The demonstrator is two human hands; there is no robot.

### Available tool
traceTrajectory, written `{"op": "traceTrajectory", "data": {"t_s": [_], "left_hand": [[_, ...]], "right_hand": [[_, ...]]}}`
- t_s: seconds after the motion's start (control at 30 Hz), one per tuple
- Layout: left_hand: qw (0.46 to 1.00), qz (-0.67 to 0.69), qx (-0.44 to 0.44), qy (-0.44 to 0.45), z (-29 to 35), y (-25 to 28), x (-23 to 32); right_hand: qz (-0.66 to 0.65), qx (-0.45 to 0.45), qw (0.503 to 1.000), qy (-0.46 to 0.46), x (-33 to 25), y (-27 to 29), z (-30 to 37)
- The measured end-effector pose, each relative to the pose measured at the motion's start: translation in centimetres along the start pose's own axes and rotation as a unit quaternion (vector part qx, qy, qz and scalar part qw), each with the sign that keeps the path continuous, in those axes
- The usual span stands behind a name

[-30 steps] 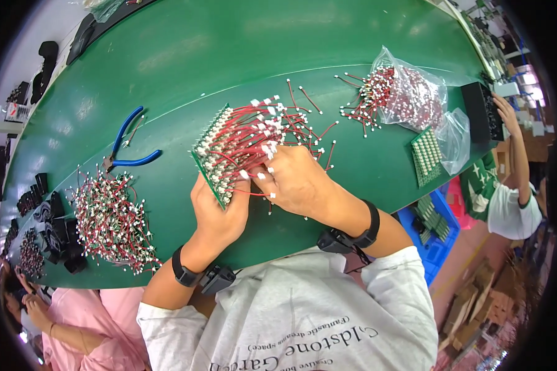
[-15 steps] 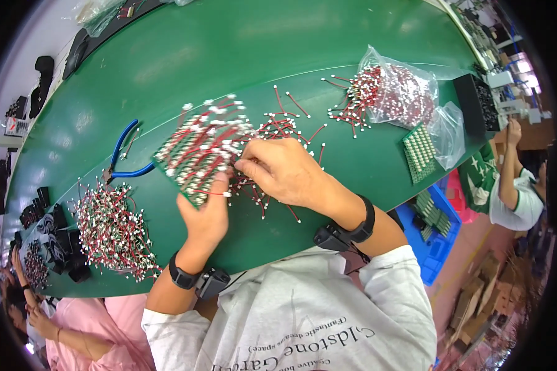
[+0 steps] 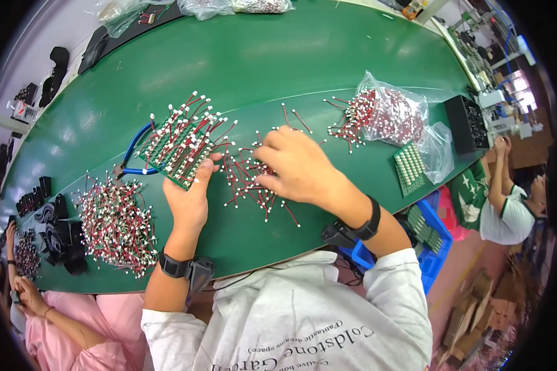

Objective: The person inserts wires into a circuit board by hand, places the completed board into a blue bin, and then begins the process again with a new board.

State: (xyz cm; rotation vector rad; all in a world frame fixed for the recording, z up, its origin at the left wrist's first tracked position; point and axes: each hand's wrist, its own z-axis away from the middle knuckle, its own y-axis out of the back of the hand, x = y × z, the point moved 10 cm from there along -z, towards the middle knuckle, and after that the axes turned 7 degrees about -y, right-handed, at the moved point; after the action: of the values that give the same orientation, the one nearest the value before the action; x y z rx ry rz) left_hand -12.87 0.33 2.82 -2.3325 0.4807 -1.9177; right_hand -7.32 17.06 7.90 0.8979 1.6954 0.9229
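Observation:
My left hand grips a green circuit board panel by its near right edge, tilted above the table. Many short red wires with white connectors stand up from the panel. To its right, my right hand is over a loose spread of red connector wires, fingers bent down among them. Whether a wire is between those fingertips is hidden. Blue-handled pliers lie partly behind the panel. A big heap of red and white wires rests left of my left forearm.
At the right are a clear bag of wires, a second panel with white sockets and a black bin. A blue tray sits beyond the table edge. Black parts lie far left. Co-workers sit on both sides.
My right hand has left the panel and moved right, onto the loose wires. My left hand and the panel have shifted slightly left, away from it.

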Motion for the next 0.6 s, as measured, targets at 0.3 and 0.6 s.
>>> {"op": "traceTrajectory", "data": {"t_s": [0.3, 0.6], "left_hand": [[0.998, 0.047, 0.032, 0.005, -0.2, 1.2, -0.4], [0.987, 0.152, 0.039, -0.022, -0.4, 2.1, 0.4]], "right_hand": [[0.132, -0.096, 0.978, -0.131, -2.7, -4.8, -3.5], [-0.136, -0.1, 0.983, -0.068, 0.0, -5.7, -3.4]]}}
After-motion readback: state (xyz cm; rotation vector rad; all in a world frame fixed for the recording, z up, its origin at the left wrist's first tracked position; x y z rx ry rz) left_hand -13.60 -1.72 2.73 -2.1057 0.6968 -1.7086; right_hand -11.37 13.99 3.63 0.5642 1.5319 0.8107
